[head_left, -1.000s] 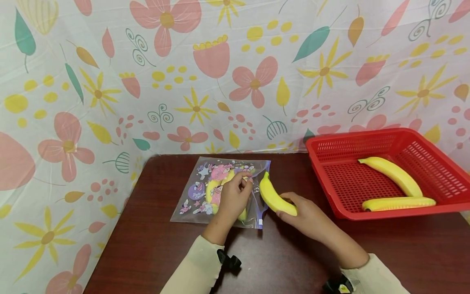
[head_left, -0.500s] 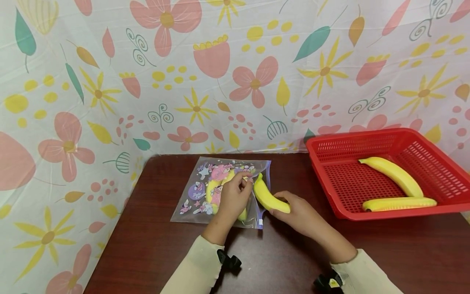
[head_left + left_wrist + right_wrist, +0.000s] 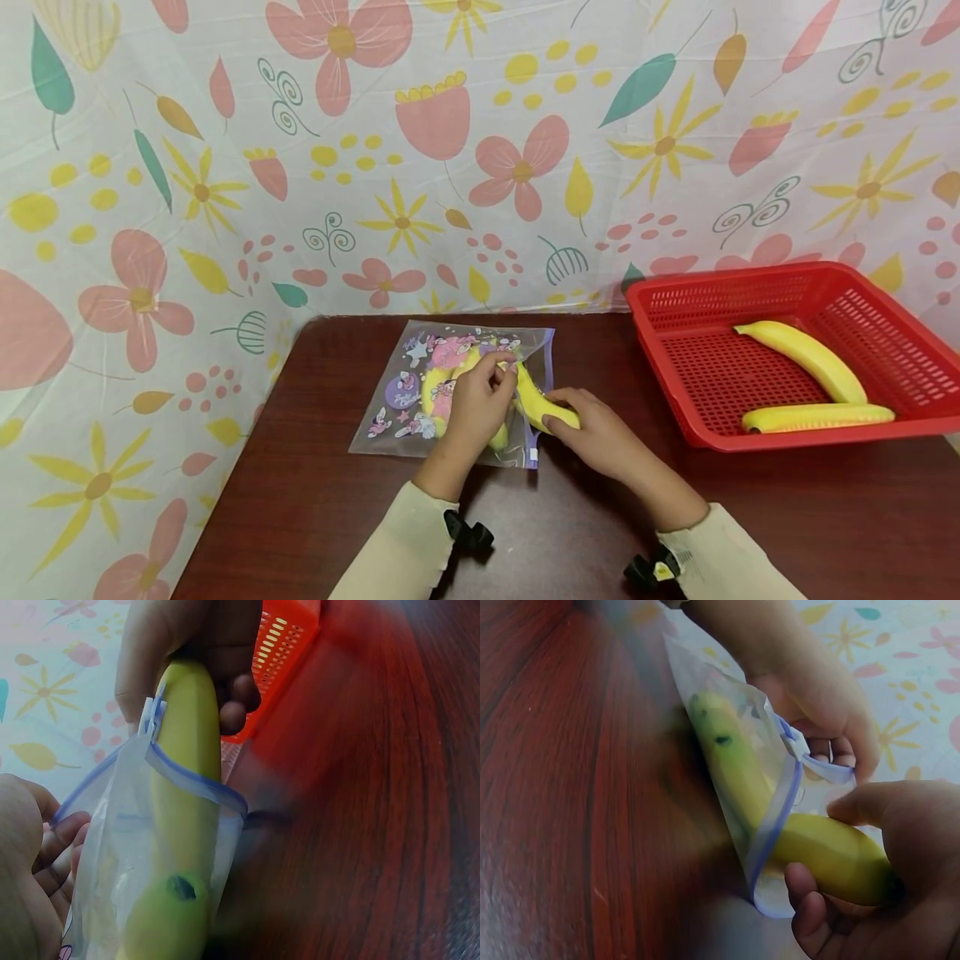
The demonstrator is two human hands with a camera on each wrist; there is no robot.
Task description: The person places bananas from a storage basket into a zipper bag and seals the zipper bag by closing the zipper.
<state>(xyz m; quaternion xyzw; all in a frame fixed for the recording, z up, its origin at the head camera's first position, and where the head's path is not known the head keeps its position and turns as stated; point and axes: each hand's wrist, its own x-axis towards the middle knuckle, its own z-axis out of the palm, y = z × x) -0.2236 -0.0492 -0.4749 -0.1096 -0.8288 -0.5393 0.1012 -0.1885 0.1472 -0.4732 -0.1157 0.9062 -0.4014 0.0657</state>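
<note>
A clear zip bag with pink and purple cartoon prints lies on the table, its purple-edged mouth facing right. Yellow bananas show through its film. My left hand pinches the upper layer at the mouth, lifting it, as the left wrist view shows from the side. With my right hand I grip one end of another banana, thumb on one side and fingers on the other. Its far part is inside the mouth, under the film; the right wrist view shows the held end still outside.
A red plastic basket stands to the right on the dark brown table. Inside it lie a curved banana and a straighter-looking banana. A flower-patterned cloth hangs behind the table. A white zip slider sits at the bag's near corner.
My right hand has moved left, carrying the banana from beside the bag's mouth until its front part is inside. My left hand has stayed put at the mouth.
</note>
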